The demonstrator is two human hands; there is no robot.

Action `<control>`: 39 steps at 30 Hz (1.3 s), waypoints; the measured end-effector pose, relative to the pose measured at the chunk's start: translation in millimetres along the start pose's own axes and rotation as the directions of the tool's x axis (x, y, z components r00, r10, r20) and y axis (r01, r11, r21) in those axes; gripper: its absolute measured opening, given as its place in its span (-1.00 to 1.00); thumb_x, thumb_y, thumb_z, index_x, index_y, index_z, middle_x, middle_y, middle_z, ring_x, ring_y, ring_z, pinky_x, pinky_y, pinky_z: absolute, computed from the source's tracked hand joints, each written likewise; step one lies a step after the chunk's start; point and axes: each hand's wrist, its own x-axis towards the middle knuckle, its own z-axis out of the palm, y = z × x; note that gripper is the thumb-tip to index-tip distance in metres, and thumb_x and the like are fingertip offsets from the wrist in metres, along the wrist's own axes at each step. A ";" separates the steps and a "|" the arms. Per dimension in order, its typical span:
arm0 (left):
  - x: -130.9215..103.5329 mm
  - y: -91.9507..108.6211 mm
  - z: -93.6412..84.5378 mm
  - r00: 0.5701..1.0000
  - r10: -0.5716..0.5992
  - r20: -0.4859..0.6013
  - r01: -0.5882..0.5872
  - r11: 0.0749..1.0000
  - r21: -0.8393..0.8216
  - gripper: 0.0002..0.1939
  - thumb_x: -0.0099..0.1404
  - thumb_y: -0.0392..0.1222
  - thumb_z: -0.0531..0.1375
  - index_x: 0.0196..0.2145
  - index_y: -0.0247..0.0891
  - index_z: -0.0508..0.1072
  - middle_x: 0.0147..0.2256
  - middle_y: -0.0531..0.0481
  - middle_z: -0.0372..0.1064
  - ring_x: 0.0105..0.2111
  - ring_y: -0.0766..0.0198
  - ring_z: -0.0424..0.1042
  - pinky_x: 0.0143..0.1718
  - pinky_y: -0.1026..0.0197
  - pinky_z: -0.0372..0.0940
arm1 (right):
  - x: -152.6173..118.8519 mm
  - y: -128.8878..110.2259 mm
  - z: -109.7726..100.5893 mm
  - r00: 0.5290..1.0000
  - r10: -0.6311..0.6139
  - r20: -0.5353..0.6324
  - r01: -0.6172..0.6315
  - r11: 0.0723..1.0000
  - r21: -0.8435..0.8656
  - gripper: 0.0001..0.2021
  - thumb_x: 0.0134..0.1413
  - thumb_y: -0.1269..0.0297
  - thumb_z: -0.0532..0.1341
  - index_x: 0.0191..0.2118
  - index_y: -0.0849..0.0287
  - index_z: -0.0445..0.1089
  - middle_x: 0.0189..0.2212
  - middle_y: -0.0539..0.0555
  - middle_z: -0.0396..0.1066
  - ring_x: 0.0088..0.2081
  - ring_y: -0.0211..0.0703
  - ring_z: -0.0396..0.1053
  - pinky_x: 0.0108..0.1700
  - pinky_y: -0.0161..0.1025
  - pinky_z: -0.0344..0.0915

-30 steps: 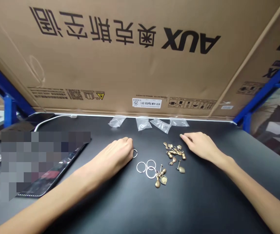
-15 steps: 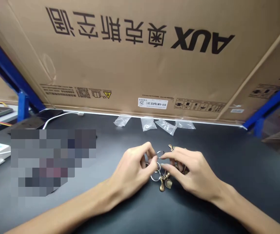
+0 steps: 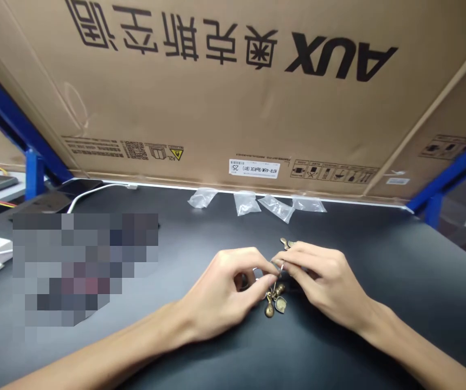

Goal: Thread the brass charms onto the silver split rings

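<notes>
Near the middle of the black table, my left hand (image 3: 233, 287) and my right hand (image 3: 326, 271) meet with their fingertips almost touching. A small silvery ring part (image 3: 282, 267) shows at the pinched fingertips of my right hand. The thumb and forefinger of my left hand close at the same spot; what they pinch is mostly hidden. Below the fingertips lie bronze charms: a rounded one (image 3: 269, 309) and a shield-like one (image 3: 280, 305). More bronze charms (image 3: 285, 244) stick out above my right hand. Silvery rings (image 3: 258, 273) are partly hidden behind my left fingers.
Several clear plastic bags (image 3: 277, 208) lie along the back edge of the black table (image 3: 225, 360). Behind them stands a large cardboard box (image 3: 217, 108) between blue metal posts. A white cable (image 3: 89, 194) and a pixelated area are at the left.
My left hand has moved right, its fingertips now meeting those of my right hand. My right finger and thumb have closed together. The ring that stood between the hands is now mostly covered.
</notes>
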 end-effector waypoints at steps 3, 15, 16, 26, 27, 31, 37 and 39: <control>-0.7 0.7 0.4 0.999 0.030 0.015 -0.030 1.000 -0.003 -0.81 0.34 -0.19 0.16 -0.31 -0.26 0.57 -0.36 -0.02 0.48 -0.52 0.40 0.38 -0.53 0.35 0.26 | -0.2 -0.6 -0.5 1.000 -0.017 0.024 0.017 1.000 0.008 -0.79 0.31 0.38 0.12 -0.23 0.15 0.53 -0.37 0.03 0.53 -0.40 -0.24 0.44 -0.25 -0.28 0.34; -2.1 3.5 1.2 0.999 0.003 0.046 0.000 0.998 -0.064 -0.86 0.28 -0.27 0.17 -0.37 -0.28 0.53 -0.42 0.01 0.46 -0.52 0.39 0.37 -0.49 0.34 0.25 | -0.6 -3.7 -1.3 0.996 -0.019 0.086 0.017 0.999 0.029 -0.77 0.32 0.36 0.10 -0.24 0.13 0.53 -0.39 0.04 0.52 -0.44 -0.23 0.40 -0.31 -0.28 0.31; -2.0 3.2 2.1 1.000 0.004 0.028 -0.002 0.997 -0.078 -0.89 0.25 -0.30 0.17 -0.39 -0.28 0.51 -0.43 0.03 0.45 -0.53 0.40 0.36 -0.50 0.34 0.24 | -0.5 -3.9 -1.8 0.995 -0.011 0.098 0.008 0.999 0.041 -0.77 0.33 0.35 0.10 -0.22 0.13 0.53 -0.38 0.04 0.53 -0.42 -0.23 0.41 -0.30 -0.28 0.32; 7.5 -12.9 -12.7 0.956 0.021 -0.294 0.025 0.988 0.152 -0.90 0.32 -0.25 0.12 -0.30 -0.23 0.44 -0.39 0.08 0.40 -0.45 0.40 0.37 -0.47 0.37 0.27 | 8.5 15.5 -34.7 0.953 0.264 0.149 -0.228 0.948 -0.221 -0.79 0.27 0.15 0.16 -0.27 0.05 0.53 -0.36 -0.01 0.53 -0.45 -0.23 0.41 -0.37 -0.28 0.27; 8.9 -14.9 -14.6 0.950 0.028 -0.311 0.031 0.982 0.184 -0.89 0.32 -0.24 0.11 -0.29 -0.24 0.44 -0.30 0.04 0.42 -0.44 0.41 0.37 -0.47 0.37 0.28 | 8.7 17.5 -35.8 0.948 0.267 0.173 -0.214 0.937 -0.277 -0.78 0.26 0.14 0.17 -0.29 0.04 0.53 -0.38 -0.01 0.53 -0.44 -0.21 0.42 -0.36 -0.27 0.26; 11.4 -21.5 -16.6 0.949 0.044 -0.314 0.031 0.973 0.230 -0.91 0.30 -0.27 0.11 -0.30 -0.25 0.42 0.00 -0.07 0.38 -0.48 0.46 0.36 -0.48 0.35 0.33 | 5.5 18.6 -29.6 0.937 0.233 0.261 -0.110 0.904 -0.412 -0.78 0.25 0.11 0.17 -0.29 0.04 0.53 -0.39 0.02 0.52 -0.40 -0.17 0.44 -0.36 -0.25 0.24; 9.5 -26.6 -9.8 0.959 0.106 -0.262 -0.044 0.972 0.232 -0.95 0.26 -0.33 0.12 -0.33 -0.25 0.37 -0.11 -0.01 0.50 -0.35 0.37 0.46 -0.43 0.36 0.36 | -0.5 15.0 -16.7 0.948 0.176 0.263 -0.039 0.889 -0.456 -0.79 0.29 0.20 0.10 -0.12 0.01 0.48 -0.22 0.04 0.52 -0.30 -0.15 0.46 -0.36 -0.25 0.22; 8.8 -26.3 -8.8 0.961 0.122 -0.249 -0.059 0.967 0.249 -0.95 0.26 -0.34 0.13 -0.35 -0.24 0.37 -0.13 0.01 0.50 -0.42 0.41 0.43 -0.45 0.37 0.34 | -0.6 15.7 -15.1 0.950 0.170 0.261 -0.038 0.895 -0.445 -0.79 0.31 0.23 0.09 -0.10 -0.01 0.47 -0.20 0.02 0.51 -0.30 -0.16 0.46 -0.35 -0.25 0.23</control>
